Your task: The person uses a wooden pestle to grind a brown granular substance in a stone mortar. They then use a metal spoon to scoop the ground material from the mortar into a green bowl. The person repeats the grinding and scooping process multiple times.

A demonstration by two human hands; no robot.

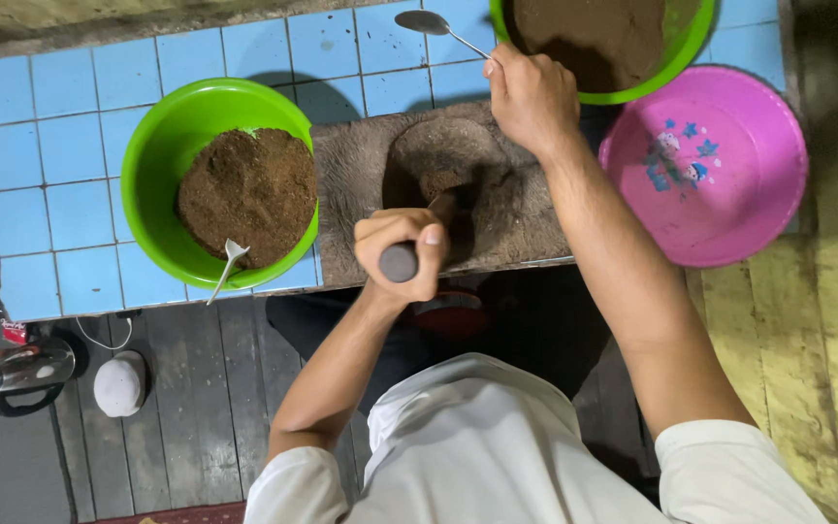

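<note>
My left hand (402, 254) grips the top of a dark pestle (438, 215) that stands in a stone mortar (448, 160) with brown powder at its bottom. The mortar is set in a grey stone slab (351, 194). My right hand (532, 95) holds a metal spoon (429, 23) by its handle, raised over the blue tiled counter (60, 146) between the mortar and a green bowl (686, 49) of brown powder at the top right.
A second green bowl (162, 146) of brown powder with a white spoon (228, 264) in it sits to the left. A pink basin (729, 204) lies empty at the right. A kettle (16, 374) and a white cap (120, 384) are on the dark plank floor.
</note>
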